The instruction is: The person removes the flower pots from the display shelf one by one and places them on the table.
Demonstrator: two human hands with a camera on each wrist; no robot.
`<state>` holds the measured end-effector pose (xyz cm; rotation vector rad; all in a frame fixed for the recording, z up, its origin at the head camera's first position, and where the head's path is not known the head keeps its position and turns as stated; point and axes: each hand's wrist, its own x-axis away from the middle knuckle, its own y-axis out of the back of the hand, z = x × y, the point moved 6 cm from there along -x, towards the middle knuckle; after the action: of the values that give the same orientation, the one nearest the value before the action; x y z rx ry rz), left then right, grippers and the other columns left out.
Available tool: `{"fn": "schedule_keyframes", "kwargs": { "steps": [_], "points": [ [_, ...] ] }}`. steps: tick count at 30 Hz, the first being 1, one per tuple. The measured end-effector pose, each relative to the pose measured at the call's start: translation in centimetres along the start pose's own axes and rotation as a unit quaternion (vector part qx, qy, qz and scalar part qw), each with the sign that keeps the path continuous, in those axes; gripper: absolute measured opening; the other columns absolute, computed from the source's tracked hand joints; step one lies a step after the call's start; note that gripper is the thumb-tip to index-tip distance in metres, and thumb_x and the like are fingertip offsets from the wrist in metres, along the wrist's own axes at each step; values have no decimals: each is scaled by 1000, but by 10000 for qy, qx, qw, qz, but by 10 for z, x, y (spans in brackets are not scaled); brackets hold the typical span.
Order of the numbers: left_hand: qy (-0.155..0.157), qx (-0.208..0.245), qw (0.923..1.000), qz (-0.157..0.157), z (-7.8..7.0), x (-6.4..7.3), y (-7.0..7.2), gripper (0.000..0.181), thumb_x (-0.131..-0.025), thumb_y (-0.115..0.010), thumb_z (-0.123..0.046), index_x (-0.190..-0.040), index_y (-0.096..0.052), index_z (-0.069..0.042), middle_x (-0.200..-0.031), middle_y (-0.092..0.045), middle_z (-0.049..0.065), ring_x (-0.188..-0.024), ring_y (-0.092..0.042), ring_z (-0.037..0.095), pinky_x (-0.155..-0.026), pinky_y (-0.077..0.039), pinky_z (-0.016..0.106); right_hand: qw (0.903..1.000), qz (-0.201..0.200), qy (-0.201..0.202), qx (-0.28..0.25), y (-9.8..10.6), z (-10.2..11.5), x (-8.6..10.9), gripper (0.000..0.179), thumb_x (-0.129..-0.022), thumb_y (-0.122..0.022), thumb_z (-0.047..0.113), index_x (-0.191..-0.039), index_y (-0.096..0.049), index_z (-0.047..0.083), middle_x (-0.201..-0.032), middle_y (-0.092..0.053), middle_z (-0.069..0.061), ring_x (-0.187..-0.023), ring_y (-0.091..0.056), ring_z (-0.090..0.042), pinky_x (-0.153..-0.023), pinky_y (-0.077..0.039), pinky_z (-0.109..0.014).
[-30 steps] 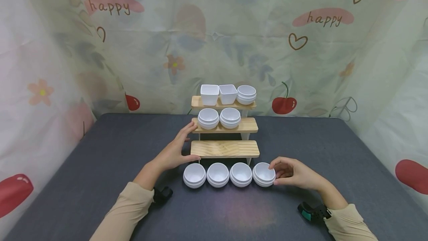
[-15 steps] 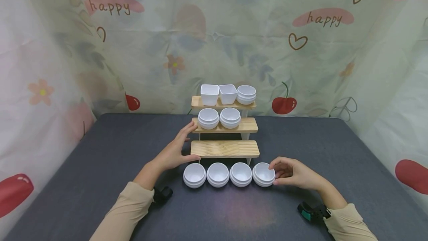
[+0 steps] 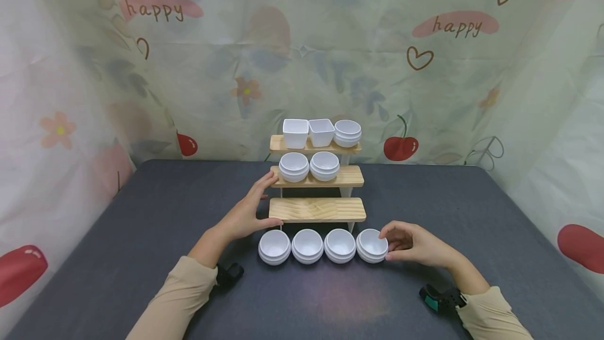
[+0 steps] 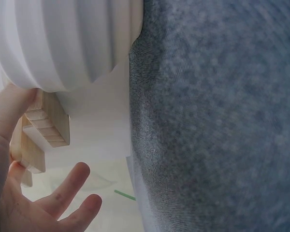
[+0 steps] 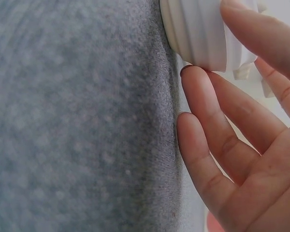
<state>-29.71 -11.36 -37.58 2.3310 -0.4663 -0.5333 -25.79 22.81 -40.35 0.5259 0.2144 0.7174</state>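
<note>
My left hand spreads along the left side of a wooden three-tier stand, its thumb at the bottom shelf and a fingertip at the middle one. In the left wrist view, white ridged bowls loom close in front of that thumb. At the right end of the front row sits a stack of round white bowls. My right hand touches the right side of this stack, index finger at the rim and thumb lower down. Up close, the thumb and fingertips lie against the ridged bowls, with the other fingers loosely bent.
Three more round bowl stacks, including a middle one, line up before the stand. Two round stacks occupy the middle shelf. Square white bowls and a round stack fill the top shelf. A grey cloth covers the table.
</note>
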Motion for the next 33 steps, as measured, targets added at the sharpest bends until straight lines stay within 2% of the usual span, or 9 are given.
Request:
{"fn": "schedule_keyframes", "kwargs": {
  "steps": [10, 16, 20, 24, 30, 33],
  "points": [
    [6, 16, 10000, 3, 0, 0, 0, 95, -76, -78, -21, -149, -16, -17, -159, -6, 6, -138, -33, 32, -108, -39, 48, 9999, 70, -84, -36, 1, 0, 0, 39, -83, -70, 15, -115, -52, 1, -108, -62, -22, -85, -62, -4, -72, -56, -24],
    [11, 21, 10000, 4, -2, 1, 1, 95, -76, -78, -20, -149, -16, -17, -159, -6, 7, -137, -34, 34, -107, -39, 48, 9999, -34, -110, -31, 5, 4, 2, 40, -83, -70, 16, -116, -53, 0, -111, -61, -24, -90, -64, -8, -76, -57, -25],
    [35, 3, 10000, 12, -2, 1, 1, 96, -76, -78, -21, -149, -16, -18, -159, -6, 6, -138, -32, 31, -108, -39, 48, 9998, -164, -78, -55, 8, 6, 4, 40, -83, -70, 13, -116, -53, -2, -111, -60, -24, -91, -64, -7, -76, -57, -25],
    [40, 2, 10000, 13, -1, 0, 1, 96, -76, -78, -21, -149, -16, -18, -159, -6, 6, -139, -31, 30, -108, -39, 47, 9997, -226, -6, 4, 10, 8, 5, 39, -83, -69, 12, -116, -54, -1, -111, -61, -19, -92, -64, -5, -77, -57, -25],
    [48, 63, 10000, 17, -1, 0, 0, 96, -76, -78, -20, -149, -16, -18, -159, -6, 6, -139, -31, 31, -108, -39, 47, 9994, -315, 160, 6, 14, 12, 6, 36, -84, -68, 10, -116, -55, -2, -112, -63, -1, -95, -64, -4, -79, -57, -25],
    [46, 81, 10000, 7, -1, 0, 1, 95, -76, -78, -19, -149, -17, -18, -159, -6, 6, -138, -32, 31, -108, -39, 47, 9991, -387, 181, 86, 17, 14, 6, 35, -85, -67, 11, -115, -56, -2, -112, -63, -5, -95, -64, -4, -79, -56, -24]
  ]
}}
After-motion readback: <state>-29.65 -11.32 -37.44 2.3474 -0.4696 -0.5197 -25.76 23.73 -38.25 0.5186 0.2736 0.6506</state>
